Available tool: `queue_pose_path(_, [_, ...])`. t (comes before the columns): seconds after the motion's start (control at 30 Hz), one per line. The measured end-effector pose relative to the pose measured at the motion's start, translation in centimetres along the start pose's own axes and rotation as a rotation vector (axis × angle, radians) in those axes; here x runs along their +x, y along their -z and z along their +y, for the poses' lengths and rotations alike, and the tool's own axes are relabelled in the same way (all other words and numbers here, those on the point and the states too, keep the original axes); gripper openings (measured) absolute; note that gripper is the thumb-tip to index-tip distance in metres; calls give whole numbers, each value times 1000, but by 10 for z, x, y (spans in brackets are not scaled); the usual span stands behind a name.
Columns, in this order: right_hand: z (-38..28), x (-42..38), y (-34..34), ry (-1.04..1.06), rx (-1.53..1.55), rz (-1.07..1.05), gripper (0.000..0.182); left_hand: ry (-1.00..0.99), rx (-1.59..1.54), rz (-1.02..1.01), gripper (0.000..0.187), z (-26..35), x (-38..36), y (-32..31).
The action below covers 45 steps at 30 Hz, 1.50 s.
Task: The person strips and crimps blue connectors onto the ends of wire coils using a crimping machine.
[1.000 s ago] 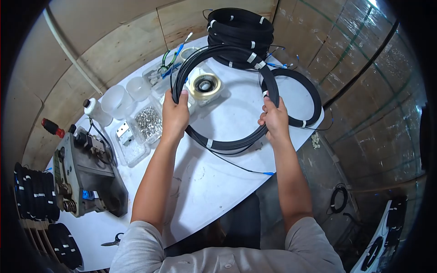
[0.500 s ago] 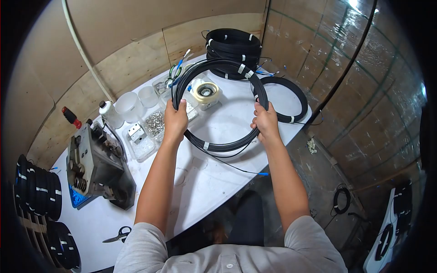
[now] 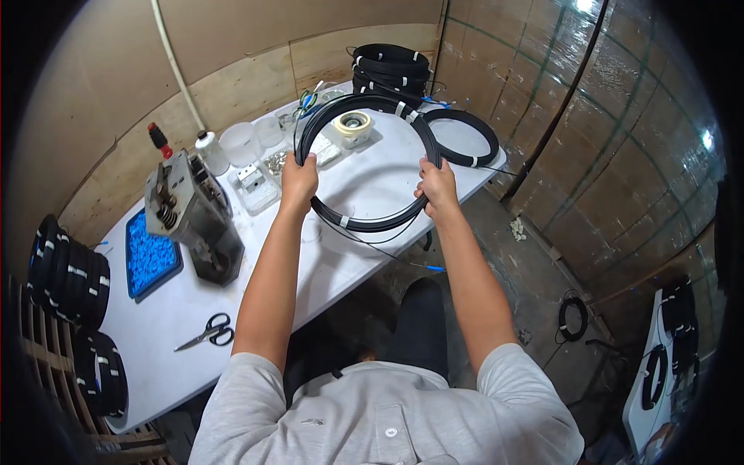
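A coil of thin black cable (image 3: pixel 372 225), bound with white tape bands, is held up over the white table (image 3: pixel 333 271). My left hand (image 3: pixel 300 183) is closed round its left side, and my right hand (image 3: pixel 435 186) grips its right side. One loose cable end with a blue connector (image 3: pixel 435 268) hangs below the coil toward the table's front edge. Just behind my right hand, another black cable coil (image 3: pixel 484 139) lies flat on the table. A cream tape roll (image 3: pixel 353 124) shows through the middle of the held coil.
Stacked cable coils (image 3: pixel 391 70) stand at the back. On the left are a metal hand press (image 3: pixel 203 225), a blue tray of small blue parts (image 3: pixel 151 256), scissors (image 3: pixel 209 333), a red-handled screwdriver (image 3: pixel 160 141) and clear containers (image 3: pixel 239 145). More coils (image 3: pixel 70 271) sit at the far left.
My view has shifted, showing more of the blue tray and the scissors. Both hands keep hold of the coil, which stays at about the same height in front of me.
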State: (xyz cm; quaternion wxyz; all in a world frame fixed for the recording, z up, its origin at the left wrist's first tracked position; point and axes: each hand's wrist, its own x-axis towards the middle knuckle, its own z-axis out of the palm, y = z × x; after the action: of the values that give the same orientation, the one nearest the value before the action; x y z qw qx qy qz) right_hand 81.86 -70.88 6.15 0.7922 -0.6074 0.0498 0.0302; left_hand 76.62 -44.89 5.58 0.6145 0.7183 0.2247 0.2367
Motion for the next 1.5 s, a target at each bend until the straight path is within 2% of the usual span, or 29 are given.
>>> queue_pose_path(0.2, [1,-33,8,36,-19,-8,12,9,1,-2,24,2,-36,15])
queue_pose_path(0.23, [3,-34,11,52,-17,-34,21,7,-1,-13,24,3,-40,17])
queue_pose_path(0.27, [5,-35,14,47,-13,-32,21,8,5,-15,24,0,-42,19])
queue_pose_path(0.4, [9,-47,17,66,-8,-34,20,-109,10,-25,23,-21,-33,20])
queue_pose_path(0.5, [11,-50,18,56,-11,-19,14,-3,10,-39,25,-14,-44,22])
queue_pose_path(0.63, [15,-48,21,46,-6,-26,23,5,28,-36,25,-19,-43,22])
queue_pose_path(0.7, [15,-48,21,46,-5,-26,24,-103,25,-23,24,-25,-40,20])
queue_pose_path(0.83, [16,-51,20,32,21,-33,26,-109,21,-21,23,-26,-37,22])
queue_pose_path(0.93, [21,-50,21,14,100,-43,28,-104,-12,-36,29,-14,-41,25])
queue_pose_path(1.0, [24,-50,20,3,161,-51,29,-82,-276,-28,46,-5,-47,26])
queue_pose_path(1.03, [25,-50,18,8,200,-36,30,-87,-370,-30,63,-3,-47,28])
queue_pose_path(1.07, [26,-51,16,13,240,-22,31,-91,-370,-28,63,-1,-47,29])
queue_pose_path(1.13, [26,-52,10,36,267,-15,30,-68,-431,-68,90,-3,-47,30])
queue_pose_path(1.27, [27,-58,-5,91,331,15,30,-18,-327,24,67,-13,-66,19])
queue_pose_path(1.4, [31,-58,-14,118,358,42,28,145,-570,47,47,-9,-89,6])
queue_pose_path(1.43, [33,-57,-14,121,352,50,28,144,-569,49,47,-11,-86,8])
queue_pose_path(1.5, [35,-56,-15,103,359,53,28,121,-499,32,36,-15,-81,11])
